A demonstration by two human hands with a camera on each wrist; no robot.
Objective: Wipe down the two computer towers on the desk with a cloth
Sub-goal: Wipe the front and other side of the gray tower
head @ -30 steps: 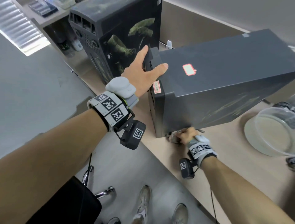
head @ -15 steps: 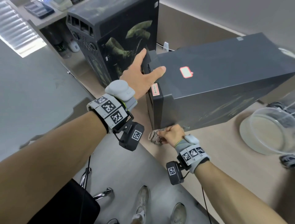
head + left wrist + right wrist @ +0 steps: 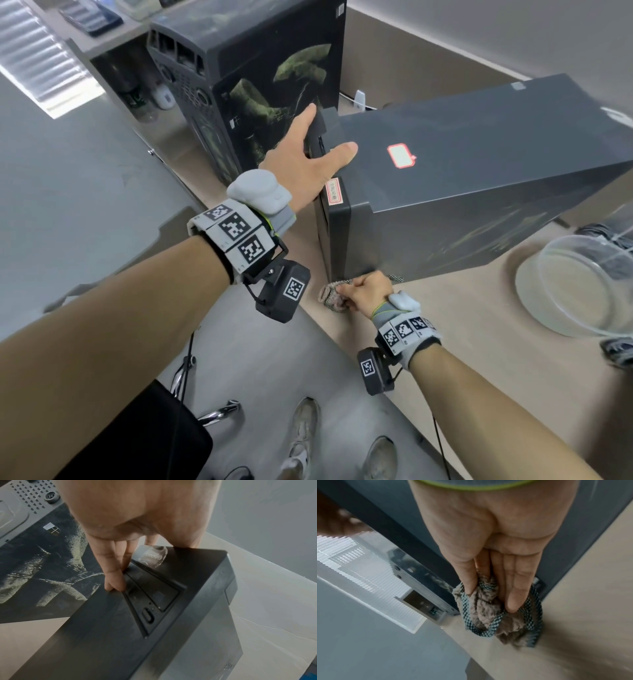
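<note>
Fingers (image 3: pixel 513 588) of the right hand (image 3: pixel 368 293) pinch the bunched cloth (image 3: pixel 331 297) at the near tower's (image 3: pixel 479 192) lower front corner, on the desk (image 3: pixel 462 342). A second ago the cloth sat a little further right under that side; it has slid to the corner, so I judge the bottom edge is nearly done. Left hand (image 3: pixel 308 161) still braces the tower's top front, fingers straight and spread. Far tower (image 3: pixel 253 78) stands behind, streaked.
</note>
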